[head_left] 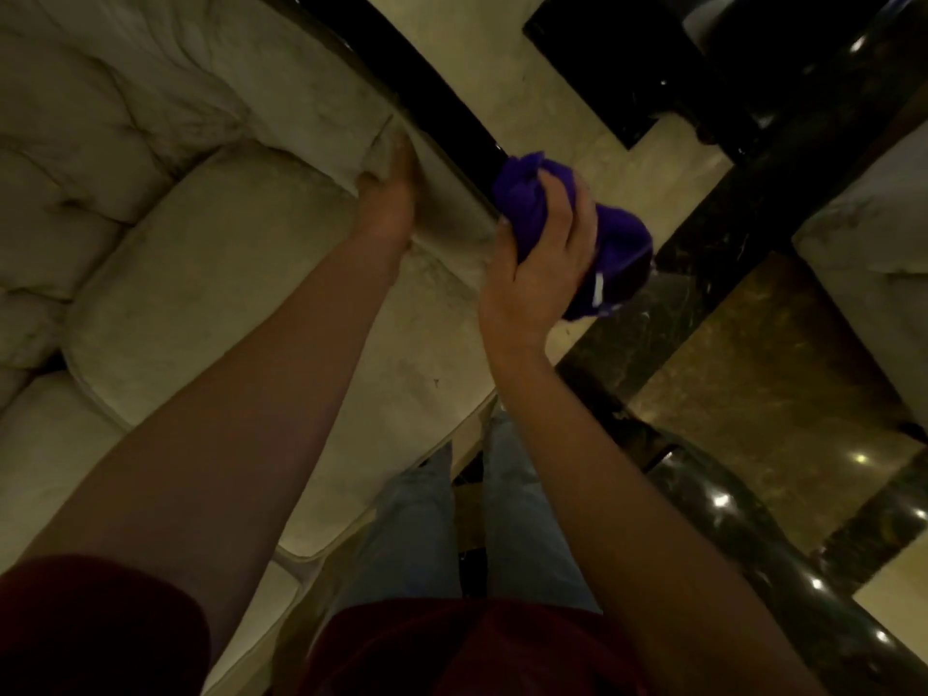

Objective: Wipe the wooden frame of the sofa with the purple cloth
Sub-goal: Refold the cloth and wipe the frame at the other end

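A cream upholstered sofa (211, 273) fills the left of the head view. Its dark glossy wooden frame (437, 92) runs diagonally along the armrest's outer edge. My right hand (542, 253) is closed around a bunched purple cloth (617, 243), pressed against the lower end of that frame. My left hand (389, 188) rests flat on the padded armrest, its fingers tucked partly into a fold of the upholstery and holding nothing.
Polished beige and dark marble floor (753, 374) spreads to the right. Another dark-framed cream seat (868, 253) stands at the right edge. A dark table or furniture piece (703, 67) sits at the top. My jeans-clad legs (467, 535) stand against the sofa's front.
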A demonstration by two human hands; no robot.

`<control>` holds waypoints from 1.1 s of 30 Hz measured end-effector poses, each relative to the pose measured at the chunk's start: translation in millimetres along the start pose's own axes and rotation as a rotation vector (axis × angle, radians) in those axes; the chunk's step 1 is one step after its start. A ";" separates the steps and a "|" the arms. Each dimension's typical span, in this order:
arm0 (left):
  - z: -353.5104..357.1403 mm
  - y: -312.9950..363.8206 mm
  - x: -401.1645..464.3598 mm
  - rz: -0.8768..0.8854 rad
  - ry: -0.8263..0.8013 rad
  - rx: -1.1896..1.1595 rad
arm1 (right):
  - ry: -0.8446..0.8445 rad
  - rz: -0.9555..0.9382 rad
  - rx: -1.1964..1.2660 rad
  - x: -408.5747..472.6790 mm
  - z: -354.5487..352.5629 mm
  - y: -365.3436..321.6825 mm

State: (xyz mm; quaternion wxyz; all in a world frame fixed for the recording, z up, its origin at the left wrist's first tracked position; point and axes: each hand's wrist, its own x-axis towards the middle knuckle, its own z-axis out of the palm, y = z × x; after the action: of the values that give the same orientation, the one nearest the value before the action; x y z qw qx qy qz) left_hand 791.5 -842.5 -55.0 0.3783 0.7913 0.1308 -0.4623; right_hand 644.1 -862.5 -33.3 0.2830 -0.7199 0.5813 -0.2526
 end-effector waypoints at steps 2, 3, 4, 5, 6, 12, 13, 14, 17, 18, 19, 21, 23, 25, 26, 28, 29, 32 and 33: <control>-33.7 4.6 4.4 -0.030 -0.127 -0.172 | -0.043 -0.056 0.063 -0.2 3.0 -5.4; -41.6 3.2 5.0 -0.029 -0.108 -0.217 | -0.044 -0.048 0.053 -0.9 -3.0 -11.8; -55.5 8.5 18.3 -0.006 -0.028 -0.314 | -0.045 -0.106 0.071 2.8 6.0 -24.3; -63.0 17.9 29.7 0.029 0.082 -0.443 | -0.064 -0.166 0.056 12.3 15.1 -34.0; -56.9 23.1 36.6 0.066 0.157 -0.531 | -0.047 -0.194 0.055 22.1 18.1 -32.4; -48.9 53.7 53.9 0.162 0.143 -0.385 | -0.077 -0.395 -0.056 59.2 68.0 -94.3; -51.8 51.1 53.7 0.167 0.117 -0.324 | -0.070 -0.400 -0.065 62.7 73.6 -106.4; -57.3 49.0 52.5 0.159 0.100 -0.217 | -0.076 -0.409 -0.071 65.0 79.3 -112.9; -73.7 45.6 52.8 0.193 0.066 -0.022 | -0.098 -0.400 -0.083 63.8 83.9 -121.7; -79.3 44.9 53.2 0.208 0.020 -0.058 | -0.117 -0.415 -0.077 62.3 80.3 -116.8; -85.8 44.2 51.1 0.227 -0.036 -0.111 | -0.147 -0.425 -0.082 57.3 70.6 -109.4; -95.6 42.0 52.0 0.267 -0.088 -0.177 | -0.230 -0.430 -0.101 46.9 48.5 -88.2; -99.9 34.8 58.6 0.268 -0.050 -0.207 | -0.305 -0.460 -0.101 39.3 32.2 -70.5; -102.9 28.8 68.2 0.206 -0.030 -0.239 | -0.314 -0.521 -0.112 44.4 32.5 -63.3; -105.6 26.2 72.8 0.183 -0.015 -0.289 | -0.316 -0.561 -0.125 47.8 35.8 -64.4; -115.1 24.6 81.4 0.150 0.054 -0.384 | -0.332 -0.650 -0.153 55.6 50.0 -75.4; -120.9 26.4 84.1 0.151 0.119 -0.411 | -0.341 -0.685 -0.189 58.8 58.2 -84.0; -137.3 48.8 95.2 0.171 0.412 -0.486 | -0.354 -0.772 -0.312 69.0 80.2 -109.0; -142.3 63.6 97.3 0.199 0.465 -0.552 | -0.361 -0.799 -0.328 74.8 88.3 -118.8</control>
State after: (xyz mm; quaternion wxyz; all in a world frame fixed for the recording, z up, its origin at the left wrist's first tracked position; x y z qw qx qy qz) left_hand 969.3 -797.2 -64.7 0.5806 0.7523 0.2553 -0.1783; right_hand 802.4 -906.2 -10.4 0.1426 -0.9550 0.2322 -0.1173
